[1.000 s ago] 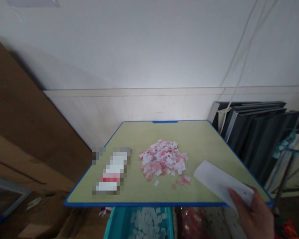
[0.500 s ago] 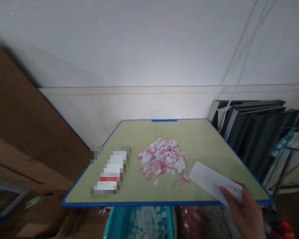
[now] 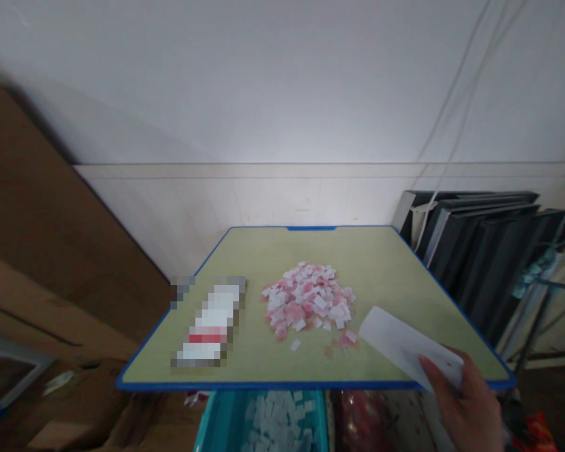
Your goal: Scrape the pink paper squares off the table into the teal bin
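My right hand [image 3: 471, 402] is closed on the near end of a white flat piece [image 3: 400, 339] with rounded corners and a small dark hole. Thumb on top, fingers behind, it keeps the piece slanted over the right front of the table [image 3: 371, 251]. The piece's far end lies just right of a heap of small white and pink squares [image 3: 311, 298], apart from it. A few pink bits [image 3: 347, 339] and a single white square [image 3: 295, 344] lie loose in front of the heap. My left hand is out of view.
A pixelated white and red item [image 3: 211, 326] lies on the table's left side. Below the front edge stands a teal bin [image 3: 207, 424] holding many white squares. Dark panels [image 3: 484, 251] lean against the wall at right; brown boards [image 3: 51, 207] slope at left.
The white piece and my right hand have shifted very slightly to the right and down. The heap and the other things look the same.
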`<state>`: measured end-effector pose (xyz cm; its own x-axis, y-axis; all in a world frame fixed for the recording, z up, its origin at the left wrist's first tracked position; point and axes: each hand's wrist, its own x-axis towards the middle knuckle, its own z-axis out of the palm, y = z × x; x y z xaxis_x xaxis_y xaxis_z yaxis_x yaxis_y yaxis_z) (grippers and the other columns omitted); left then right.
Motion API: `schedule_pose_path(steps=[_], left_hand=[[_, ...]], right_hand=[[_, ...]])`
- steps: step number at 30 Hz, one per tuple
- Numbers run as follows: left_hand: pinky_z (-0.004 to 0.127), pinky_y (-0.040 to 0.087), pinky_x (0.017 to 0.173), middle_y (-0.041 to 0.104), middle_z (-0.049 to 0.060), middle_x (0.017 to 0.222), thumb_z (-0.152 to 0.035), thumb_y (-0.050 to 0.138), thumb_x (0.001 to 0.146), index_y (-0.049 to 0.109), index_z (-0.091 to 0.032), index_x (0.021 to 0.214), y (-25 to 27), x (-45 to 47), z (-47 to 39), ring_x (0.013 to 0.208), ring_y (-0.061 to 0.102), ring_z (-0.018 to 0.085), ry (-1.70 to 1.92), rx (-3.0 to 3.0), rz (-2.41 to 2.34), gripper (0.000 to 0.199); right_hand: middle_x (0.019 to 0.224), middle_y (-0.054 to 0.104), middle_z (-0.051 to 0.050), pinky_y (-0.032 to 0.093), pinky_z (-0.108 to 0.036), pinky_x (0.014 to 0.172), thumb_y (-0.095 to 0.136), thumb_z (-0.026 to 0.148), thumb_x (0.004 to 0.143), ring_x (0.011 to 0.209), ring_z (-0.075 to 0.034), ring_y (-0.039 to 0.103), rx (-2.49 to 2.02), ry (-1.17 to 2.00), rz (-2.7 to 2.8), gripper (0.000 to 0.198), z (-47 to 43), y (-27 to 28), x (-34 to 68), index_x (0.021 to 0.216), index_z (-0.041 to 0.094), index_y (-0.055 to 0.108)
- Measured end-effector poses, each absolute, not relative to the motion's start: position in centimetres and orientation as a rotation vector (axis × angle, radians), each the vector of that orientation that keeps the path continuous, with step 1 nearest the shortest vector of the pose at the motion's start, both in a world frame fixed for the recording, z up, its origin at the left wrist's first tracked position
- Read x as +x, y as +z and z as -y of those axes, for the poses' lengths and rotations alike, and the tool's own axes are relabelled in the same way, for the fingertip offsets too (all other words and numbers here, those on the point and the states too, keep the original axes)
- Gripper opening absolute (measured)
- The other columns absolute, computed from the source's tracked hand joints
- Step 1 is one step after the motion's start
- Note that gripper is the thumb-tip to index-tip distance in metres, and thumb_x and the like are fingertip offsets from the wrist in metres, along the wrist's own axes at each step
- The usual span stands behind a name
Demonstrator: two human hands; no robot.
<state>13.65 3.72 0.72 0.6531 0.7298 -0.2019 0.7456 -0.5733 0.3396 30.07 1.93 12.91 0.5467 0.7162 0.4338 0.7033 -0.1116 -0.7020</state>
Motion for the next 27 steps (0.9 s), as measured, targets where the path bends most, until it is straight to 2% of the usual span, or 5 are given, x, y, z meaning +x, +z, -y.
schedule_pose_path(steps=[8, 12, 16, 19, 27], left_hand=[[0.036, 0.054, 0.067, 0.057, 0.008, 0.110, -0.029, 0.052, 0.090, 0.048, -0.021, 0.121, 0.8, 12.0, -3.0, 0.084, 0.060, 0.020, -0.067, 2.497, -1.152, 0.033], [0.032, 0.054, 0.063, 0.059, 0.010, 0.109, -0.023, 0.045, 0.093, 0.044, -0.024, 0.126, 0.6, 12.7, -3.1, 0.082, 0.062, 0.019, -0.050, 2.485, -1.192, 0.033], [0.026, 0.050, 0.049, 0.065, 0.015, 0.098, -0.009, 0.030, 0.092, 0.037, -0.027, 0.134, 0.4, 13.8, -3.5, 0.076, 0.065, 0.023, -0.037, 2.487, -1.210, 0.046], [0.025, 0.048, 0.048, 0.065, 0.017, 0.099, -0.008, 0.023, 0.092, 0.032, -0.030, 0.137, 0.5, 13.7, -3.6, 0.081, 0.065, 0.025, -0.029, 2.497, -1.208, 0.051], [0.027, 0.048, 0.048, 0.066, 0.014, 0.097, -0.009, 0.031, 0.089, 0.030, -0.035, 0.136, 1.4, 12.9, -3.7, 0.081, 0.064, 0.027, -0.012, 2.526, -1.145, 0.054]], right_hand=[[0.075, 0.071, -0.002, 0.053, -0.025, 0.061, 0.051, 0.046, 0.077, 0.071, -0.022, 0.068, -1.858, 0.115, 1.170, 0.027, -2.3, 12.9, 30.1, 0.089, 0.022, 0.057], [0.073, 0.071, -0.002, 0.053, -0.024, 0.060, 0.052, 0.047, 0.076, 0.068, -0.021, 0.068, -1.849, 0.140, 1.130, 0.028, -2.2, 12.9, 30.1, 0.087, 0.022, 0.056], [0.070, 0.070, -0.001, 0.053, -0.024, 0.057, 0.053, 0.049, 0.075, 0.066, -0.021, 0.067, -1.843, 0.145, 1.149, 0.029, -1.7, 13.0, 30.2, 0.085, 0.022, 0.058], [0.072, 0.070, -0.003, 0.053, -0.026, 0.059, 0.053, 0.050, 0.074, 0.068, -0.023, 0.067, -1.881, 0.070, 1.050, 0.033, -1.7, 13.3, 30.3, 0.087, 0.020, 0.058], [0.073, 0.069, -0.006, 0.052, -0.029, 0.060, 0.053, 0.046, 0.075, 0.071, -0.025, 0.067, -1.899, 0.142, 1.019, 0.030, -3.4, 14.4, 30.3, 0.086, 0.019, 0.057]])
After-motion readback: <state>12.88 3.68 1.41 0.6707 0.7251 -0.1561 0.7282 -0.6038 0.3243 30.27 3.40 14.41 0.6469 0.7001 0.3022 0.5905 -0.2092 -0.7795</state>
